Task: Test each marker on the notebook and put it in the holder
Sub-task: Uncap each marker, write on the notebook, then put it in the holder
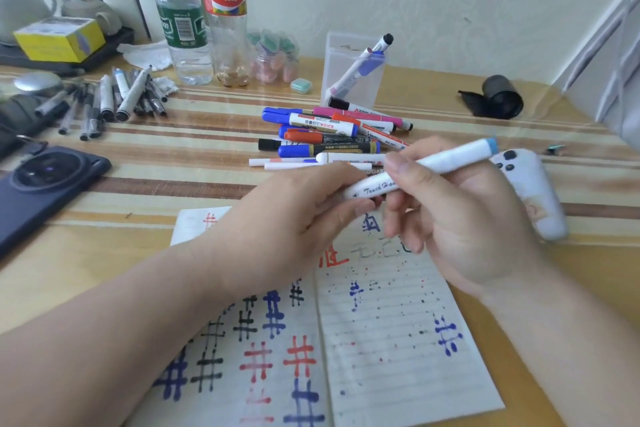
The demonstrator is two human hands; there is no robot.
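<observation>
- Both hands are on one white marker [450,159], held in the air just above the notebook [398,340].
- Right hand [460,218] is wrapped round the barrel. Left hand [304,215] pinches the lower end.
- I can't tell if the cap is on or off, as the fingers hide it. My read is that the cap is being worked.
- Risk: the cap frees with a jerk and the tip flicks ink. The page carries spatter dots as it is.
- Risk: the marker pile [332,135] sits just beyond the knuckles and a white device [533,191] just beside the right hand. A wide pull could knock either.
- The holder [349,80] is behind the pile, clear plastic and tall, with one marker leaning inside. I'd judge that a hard drop against the same wall could tip it.
</observation>
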